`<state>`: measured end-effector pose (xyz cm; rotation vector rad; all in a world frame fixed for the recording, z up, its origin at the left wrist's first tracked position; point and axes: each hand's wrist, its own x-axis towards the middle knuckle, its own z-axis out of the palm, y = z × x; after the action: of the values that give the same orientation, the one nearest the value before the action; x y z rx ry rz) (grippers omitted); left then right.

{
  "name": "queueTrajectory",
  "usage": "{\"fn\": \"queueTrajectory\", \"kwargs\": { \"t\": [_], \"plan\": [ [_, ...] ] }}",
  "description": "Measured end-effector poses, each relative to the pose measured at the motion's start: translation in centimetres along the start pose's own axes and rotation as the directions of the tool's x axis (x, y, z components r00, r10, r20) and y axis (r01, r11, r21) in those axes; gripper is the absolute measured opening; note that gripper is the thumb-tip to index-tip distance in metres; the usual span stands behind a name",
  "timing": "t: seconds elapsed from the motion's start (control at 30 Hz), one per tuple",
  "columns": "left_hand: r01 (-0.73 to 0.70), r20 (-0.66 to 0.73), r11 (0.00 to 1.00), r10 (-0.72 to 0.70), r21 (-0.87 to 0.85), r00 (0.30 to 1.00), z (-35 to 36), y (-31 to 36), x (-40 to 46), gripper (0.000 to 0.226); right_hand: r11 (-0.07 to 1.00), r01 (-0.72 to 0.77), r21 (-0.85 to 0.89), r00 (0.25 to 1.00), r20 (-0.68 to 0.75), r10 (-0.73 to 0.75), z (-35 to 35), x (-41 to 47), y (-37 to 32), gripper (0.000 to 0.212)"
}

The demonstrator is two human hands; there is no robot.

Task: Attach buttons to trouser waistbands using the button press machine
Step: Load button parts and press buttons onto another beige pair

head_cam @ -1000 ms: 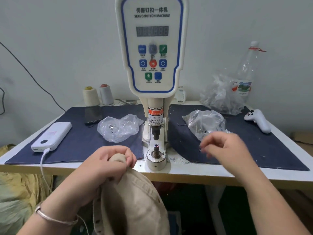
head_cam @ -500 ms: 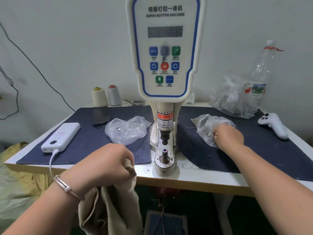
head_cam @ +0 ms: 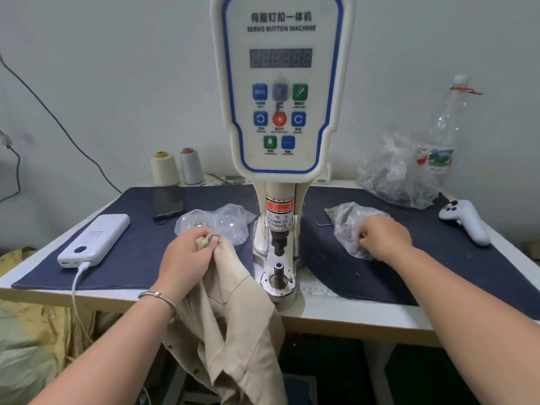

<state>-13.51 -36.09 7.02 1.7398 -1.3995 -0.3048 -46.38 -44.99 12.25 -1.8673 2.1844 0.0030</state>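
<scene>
The white servo button machine [head_cam: 280, 97] stands at the table's middle, its lower die [head_cam: 278, 268] bare under the punch. My left hand [head_cam: 187, 252] grips the waistband end of beige trousers [head_cam: 233, 317], held up just left of the die; the rest hangs below the table edge. My right hand [head_cam: 382, 238] is at the mouth of a clear plastic bag of buttons [head_cam: 347, 220] to the right of the machine, with its curled fingertips pinching a small dark button [head_cam: 362, 235].
A second clear bag [head_cam: 222, 219] lies left of the machine, behind my left hand. A white power bank [head_cam: 93, 241] with its cable, a phone [head_cam: 168, 201] and two thread cones [head_cam: 165, 168] are at the left. A large bag [head_cam: 400, 173], a bottle [head_cam: 447, 121] and a white controller [head_cam: 464, 220] are at the right.
My left hand has lifted the trousers from below the table edge up beside the die. My right hand has reached into the right-hand bag and stays there.
</scene>
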Motion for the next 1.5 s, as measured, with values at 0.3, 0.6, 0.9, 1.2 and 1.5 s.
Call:
{"fn": "queueTrajectory", "kwargs": {
  "t": [0.3, 0.6, 0.9, 1.2, 1.5],
  "plan": [
    [-0.191, 0.05, 0.963, 0.185, 0.191, 0.981, 1.5, -1.3, -1.0, 0.009, 0.996, 0.062, -0.056, 0.998, 0.021, -0.061, -0.9, -1.7, -0.5, 0.031],
    [-0.18, 0.056, 0.966, 0.173, 0.184, 0.983, 1.5, -1.3, -0.9, 0.009, 0.99, 0.13, -0.06, 0.984, -0.116, -0.136, 1.1, 0.8, 0.7, 0.023],
    [-0.161, 0.047, 0.972, 0.155, 0.171, 0.987, 1.6, -1.5, -0.8, 0.01, 0.951, 0.213, 0.223, 0.892, -0.441, -0.097, 3.4, 0.5, 2.9, 0.019],
    [-0.152, 0.03, 0.974, 0.149, 0.167, 0.988, 1.7, -1.6, -0.9, 0.009, 0.759, 0.429, 0.489, 0.746, -0.665, 0.008, 4.2, -3.4, 2.4, 0.006],
    [-0.154, 0.033, 0.973, 0.151, 0.172, 0.988, 1.7, -1.5, -0.9, 0.009, 0.144, 0.278, 0.95, 0.959, -0.266, -0.099, 4.7, -6.2, -1.6, 0.015]
  ]
}}
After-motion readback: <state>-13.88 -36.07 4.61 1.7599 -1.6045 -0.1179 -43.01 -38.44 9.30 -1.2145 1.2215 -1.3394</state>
